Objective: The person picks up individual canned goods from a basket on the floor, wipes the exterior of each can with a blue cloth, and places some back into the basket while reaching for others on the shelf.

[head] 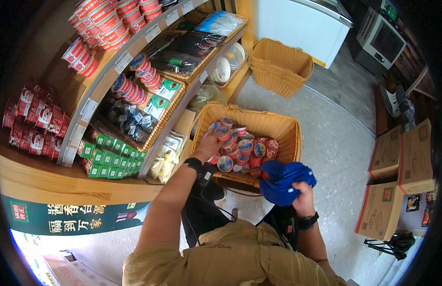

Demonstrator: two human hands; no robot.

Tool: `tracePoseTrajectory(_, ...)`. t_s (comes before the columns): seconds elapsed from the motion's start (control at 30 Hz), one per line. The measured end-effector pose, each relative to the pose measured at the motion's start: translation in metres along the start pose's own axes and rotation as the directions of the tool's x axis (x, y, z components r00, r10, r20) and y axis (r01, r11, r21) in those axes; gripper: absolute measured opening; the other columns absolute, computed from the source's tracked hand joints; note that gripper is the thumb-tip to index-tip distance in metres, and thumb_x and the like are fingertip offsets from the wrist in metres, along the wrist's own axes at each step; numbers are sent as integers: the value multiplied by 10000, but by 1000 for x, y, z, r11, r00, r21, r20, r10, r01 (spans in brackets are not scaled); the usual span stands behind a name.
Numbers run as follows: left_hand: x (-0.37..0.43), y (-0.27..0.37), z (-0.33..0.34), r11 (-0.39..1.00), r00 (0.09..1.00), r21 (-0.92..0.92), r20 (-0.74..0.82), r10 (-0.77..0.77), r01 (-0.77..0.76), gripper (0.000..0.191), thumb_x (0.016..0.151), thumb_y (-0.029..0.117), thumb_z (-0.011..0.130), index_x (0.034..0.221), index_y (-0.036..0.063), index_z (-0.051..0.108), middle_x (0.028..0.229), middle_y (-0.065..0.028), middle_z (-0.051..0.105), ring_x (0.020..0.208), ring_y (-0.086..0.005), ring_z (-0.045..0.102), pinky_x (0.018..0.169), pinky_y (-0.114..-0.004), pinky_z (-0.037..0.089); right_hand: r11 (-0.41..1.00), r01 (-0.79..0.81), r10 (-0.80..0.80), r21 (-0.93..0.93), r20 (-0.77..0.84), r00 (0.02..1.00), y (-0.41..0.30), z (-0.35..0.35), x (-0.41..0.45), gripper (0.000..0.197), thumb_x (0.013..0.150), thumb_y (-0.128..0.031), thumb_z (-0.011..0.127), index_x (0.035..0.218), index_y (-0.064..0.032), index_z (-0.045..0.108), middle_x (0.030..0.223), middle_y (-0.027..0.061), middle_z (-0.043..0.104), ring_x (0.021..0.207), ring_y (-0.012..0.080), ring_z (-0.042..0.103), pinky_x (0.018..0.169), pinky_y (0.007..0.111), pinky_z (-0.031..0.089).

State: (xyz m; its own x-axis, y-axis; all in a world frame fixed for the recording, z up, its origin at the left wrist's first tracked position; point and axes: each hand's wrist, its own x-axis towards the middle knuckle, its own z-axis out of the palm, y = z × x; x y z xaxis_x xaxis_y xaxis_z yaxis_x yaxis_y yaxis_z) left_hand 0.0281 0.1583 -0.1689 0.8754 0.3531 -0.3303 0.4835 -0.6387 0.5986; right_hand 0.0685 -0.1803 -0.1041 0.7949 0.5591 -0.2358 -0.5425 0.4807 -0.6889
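Note:
Before me stands a tall woven basket [285,130] with many small round lidded cups [245,146] heaped inside, red and white with blue on their lids. My left hand [209,146] reaches over its near left side and touches cups there. Its fingertips are partly hidden, so a firm grip cannot be made out. In my right hand [304,197] is a bunched blue cloth item [287,182], possibly a cap, bearing a small white mark. It hangs over the basket's near right corner and covers part of the heap.
Left are store shelves with stacked red tubs [106,28], green boxes [114,157] and a wicker tray [181,89] holding similar cups. A second basket [281,68] stands near a white chest freezer [296,28]. Cardboard boxes [380,211] are stacked at right.

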Motion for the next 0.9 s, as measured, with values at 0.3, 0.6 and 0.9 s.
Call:
tracePoseTrajectory(0.3,-59,13,-29,957,966,-203,-196,169,-208,383,833,135,596,1186,23,498,1049,-107,602,959,-178,562,832,-284,439,906,-295,252,303,173,952,19,-3,17,463,694,-150,471,1131,0,496,1029,145,592,952,273,567,887,393,439)
tracePoseTrajectory(0.6,-120,119,21,814,919,-507,99,381,-283,381,857,224,588,1163,8,514,1049,-65,581,914,-120,542,798,-268,451,893,-334,214,301,368,905,16,9,3,595,669,-68,439,1254,31,392,1181,191,514,1041,324,536,932,437,416)
tracePoseTrajectory(0.9,-121,134,48,694,945,-675,-15,328,-251,250,904,160,505,1088,-1,557,896,29,596,855,-54,505,803,-233,413,977,-179,198,-114,178,964,13,5,-10,431,726,-7,467,1155,37,480,1046,120,590,916,211,594,826,340,484)
